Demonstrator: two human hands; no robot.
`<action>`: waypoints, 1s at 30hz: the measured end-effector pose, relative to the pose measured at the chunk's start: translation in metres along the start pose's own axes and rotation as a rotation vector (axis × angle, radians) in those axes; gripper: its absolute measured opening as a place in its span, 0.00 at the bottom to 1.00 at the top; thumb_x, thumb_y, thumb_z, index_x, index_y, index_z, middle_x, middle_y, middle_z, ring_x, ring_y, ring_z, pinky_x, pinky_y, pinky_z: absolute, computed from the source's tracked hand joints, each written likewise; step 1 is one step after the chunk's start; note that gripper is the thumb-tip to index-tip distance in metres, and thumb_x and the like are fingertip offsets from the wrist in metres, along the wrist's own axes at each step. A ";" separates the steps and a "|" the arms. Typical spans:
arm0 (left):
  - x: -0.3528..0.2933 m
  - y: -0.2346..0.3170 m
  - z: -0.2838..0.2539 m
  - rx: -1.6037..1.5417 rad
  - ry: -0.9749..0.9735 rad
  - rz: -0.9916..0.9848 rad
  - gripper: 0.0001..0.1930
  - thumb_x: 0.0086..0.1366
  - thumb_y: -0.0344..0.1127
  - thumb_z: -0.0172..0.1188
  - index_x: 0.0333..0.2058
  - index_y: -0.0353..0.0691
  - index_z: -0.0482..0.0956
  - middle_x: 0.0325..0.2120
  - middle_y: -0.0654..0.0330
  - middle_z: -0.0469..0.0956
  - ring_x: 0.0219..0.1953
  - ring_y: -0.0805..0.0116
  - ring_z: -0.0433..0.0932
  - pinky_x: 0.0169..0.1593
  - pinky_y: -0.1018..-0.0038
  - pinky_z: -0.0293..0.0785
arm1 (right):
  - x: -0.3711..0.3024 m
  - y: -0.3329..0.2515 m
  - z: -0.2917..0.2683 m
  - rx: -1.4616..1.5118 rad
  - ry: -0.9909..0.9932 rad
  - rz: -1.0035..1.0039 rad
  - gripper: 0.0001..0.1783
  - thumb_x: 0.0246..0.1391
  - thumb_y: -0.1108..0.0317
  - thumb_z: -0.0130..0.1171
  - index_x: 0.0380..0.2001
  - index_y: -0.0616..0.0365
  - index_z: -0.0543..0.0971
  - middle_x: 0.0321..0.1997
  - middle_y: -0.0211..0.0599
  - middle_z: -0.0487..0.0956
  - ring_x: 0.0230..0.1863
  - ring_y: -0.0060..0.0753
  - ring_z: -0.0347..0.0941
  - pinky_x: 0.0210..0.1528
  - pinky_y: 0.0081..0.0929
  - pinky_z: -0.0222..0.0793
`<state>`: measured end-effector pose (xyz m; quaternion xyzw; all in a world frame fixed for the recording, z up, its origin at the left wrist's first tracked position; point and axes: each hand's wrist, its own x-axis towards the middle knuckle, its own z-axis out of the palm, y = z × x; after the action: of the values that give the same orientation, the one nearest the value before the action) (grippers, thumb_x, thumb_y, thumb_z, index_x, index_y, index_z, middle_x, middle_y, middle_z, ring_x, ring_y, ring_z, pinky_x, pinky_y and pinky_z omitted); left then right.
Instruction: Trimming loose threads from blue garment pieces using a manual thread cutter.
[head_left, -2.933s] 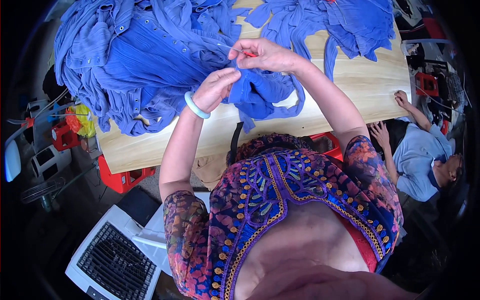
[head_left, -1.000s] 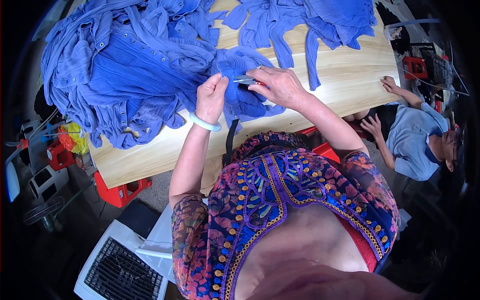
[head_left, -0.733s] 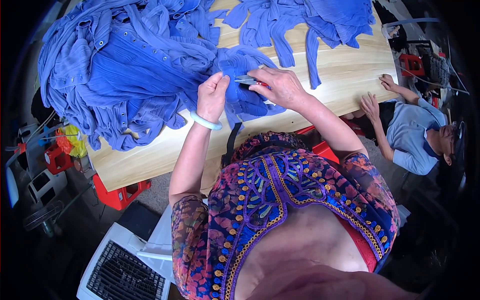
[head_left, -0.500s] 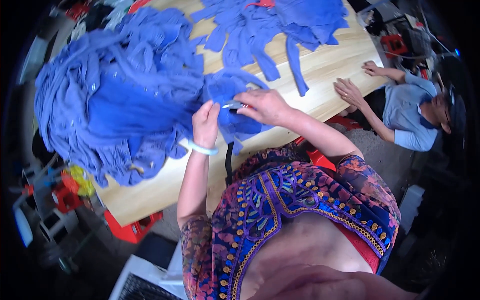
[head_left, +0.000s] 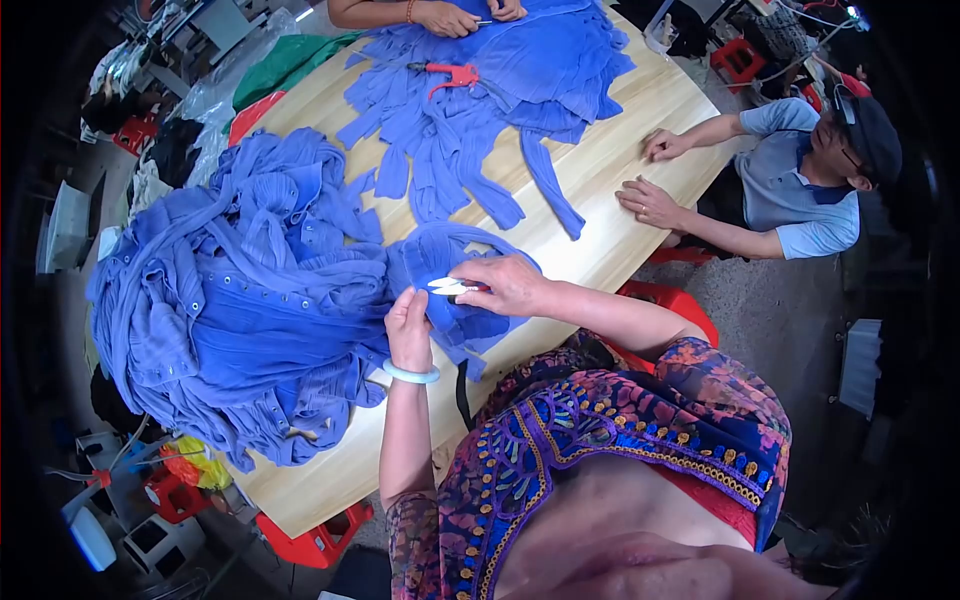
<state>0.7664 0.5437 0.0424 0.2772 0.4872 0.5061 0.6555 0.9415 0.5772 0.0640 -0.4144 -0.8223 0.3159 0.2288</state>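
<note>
My left hand is closed in a pinch on the edge of a blue garment at the table's near side. Just right of it, my right hand grips a pair of small thread snips. The silvery blades point left toward my left fingertips, over the cloth, and look slightly parted. Whether they touch a thread is too small to tell. The garment is part of, or lies against, a large heap of blue buttoned garments on the left.
On the wooden table, more blue garments are stacked at the far side, with a red pistol-shaped tool on top. A co-worker's hands work there. Another person sits at the right, hands on the tabletop. Red stools stand around.
The view has tilted up, bringing the far co-worker's hands into sight. My hands stay together at the garment. The snips' blades now show more plainly, parted.
</note>
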 end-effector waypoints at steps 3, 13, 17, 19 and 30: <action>0.001 0.002 0.003 0.005 -0.005 -0.007 0.06 0.58 0.31 0.45 0.28 0.38 0.70 0.21 0.67 0.71 0.20 0.83 0.68 0.22 0.87 0.63 | -0.001 0.000 0.001 0.044 0.019 0.000 0.15 0.42 0.60 0.55 0.34 0.54 0.71 0.25 0.34 0.73 0.25 0.36 0.70 0.25 0.29 0.64; -0.003 0.008 0.015 -0.054 0.083 -0.069 0.06 0.56 0.32 0.46 0.28 0.38 0.71 0.21 0.70 0.68 0.22 0.84 0.65 0.23 0.87 0.60 | -0.004 0.006 0.006 0.165 0.016 0.066 0.16 0.40 0.62 0.58 0.35 0.54 0.71 0.24 0.35 0.73 0.23 0.34 0.70 0.26 0.26 0.65; -0.003 0.011 0.008 0.059 0.022 -0.064 0.08 0.56 0.33 0.47 0.30 0.36 0.72 0.19 0.72 0.67 0.20 0.86 0.61 0.21 0.88 0.55 | 0.000 0.000 0.008 0.156 0.078 0.060 0.16 0.40 0.64 0.59 0.35 0.56 0.72 0.23 0.37 0.72 0.23 0.29 0.70 0.25 0.21 0.64; 0.000 0.008 0.011 0.011 0.028 -0.052 0.09 0.57 0.32 0.46 0.32 0.35 0.73 0.21 0.71 0.69 0.20 0.87 0.63 0.21 0.88 0.57 | 0.001 0.000 0.006 0.163 0.079 0.068 0.16 0.40 0.65 0.59 0.35 0.59 0.72 0.25 0.38 0.73 0.25 0.31 0.71 0.27 0.21 0.65; -0.006 0.006 -0.002 -0.010 0.002 -0.048 0.10 0.58 0.32 0.44 0.33 0.34 0.73 0.22 0.68 0.72 0.22 0.84 0.67 0.24 0.87 0.63 | 0.003 -0.007 0.018 0.119 0.124 -0.028 0.15 0.41 0.61 0.56 0.32 0.57 0.72 0.23 0.37 0.73 0.23 0.35 0.70 0.24 0.26 0.64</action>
<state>0.7623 0.5401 0.0494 0.2615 0.4918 0.4929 0.6684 0.9249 0.5709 0.0568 -0.4076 -0.7920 0.3346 0.3077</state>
